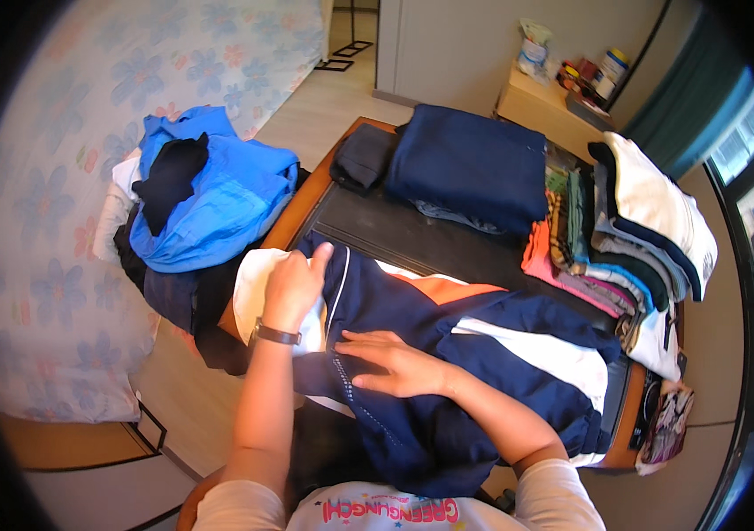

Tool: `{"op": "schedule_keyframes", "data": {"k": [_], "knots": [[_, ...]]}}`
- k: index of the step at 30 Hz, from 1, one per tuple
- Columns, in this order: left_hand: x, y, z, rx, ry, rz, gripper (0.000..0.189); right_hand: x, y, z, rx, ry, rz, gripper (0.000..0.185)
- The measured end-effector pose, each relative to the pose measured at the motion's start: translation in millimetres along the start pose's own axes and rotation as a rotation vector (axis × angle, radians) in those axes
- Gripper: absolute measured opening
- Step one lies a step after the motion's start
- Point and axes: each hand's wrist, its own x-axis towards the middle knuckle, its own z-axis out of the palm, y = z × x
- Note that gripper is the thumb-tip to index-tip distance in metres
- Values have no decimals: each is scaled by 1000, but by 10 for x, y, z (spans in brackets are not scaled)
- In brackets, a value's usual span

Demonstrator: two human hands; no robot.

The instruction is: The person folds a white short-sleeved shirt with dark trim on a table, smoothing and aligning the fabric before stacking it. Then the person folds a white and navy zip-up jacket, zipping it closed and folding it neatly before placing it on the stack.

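Note:
A navy garment with white and orange panels (pixel 403 305) lies spread over the near part of a dark, wood-edged table. My left hand (pixel 294 285), with a strap on its wrist, rests at the garment's left side on a white part, thumb raised; whether it pinches cloth I cannot tell. Flat on the navy cloth, fingers spread, lies my right hand (pixel 393 365), just beside a dotted line on the fabric. The garment's lower edge hangs over the near side towards my lap.
Folded navy cloth (pixel 470 166) and a dark folded piece (pixel 364 156) sit at the table's far side. Stacks of folded clothes (pixel 622 259) stand on the right. A blue garment (pixel 218 192) tops a pile on the left, beside a flower-patterned bed (pixel 58 219). A small cabinet (pixel 529 99) stands behind.

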Motion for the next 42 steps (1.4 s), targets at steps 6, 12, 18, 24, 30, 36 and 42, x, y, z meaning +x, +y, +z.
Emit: {"op": "schedule_keyframes", "data": {"k": [6,12,18,24,30,36,42], "knots": [[-96,71,577,-163,60,119,46,14,96,-14,46,-23,-95,50],[74,-424,425,-586,272,-50,27,-17,165,62,84,19,-159,50],[-314,141,279,351,462,265,33,16,-8,-12,154,-56,-61,46],[-509,984,600,-188,-135,795,30,-480,-187,-890,27,288,13,16],[-597,1073,1051,132,-116,930,38,-1884,48,-1451,-1175,1234,794,25],[-491,909,1033,-567,-114,718,10,-2628,373,-1272,-945,1242,1492,67],[-493,928,982,-628,-63,738,10,-2868,331,-1440,-106,1596,715,31]]}}
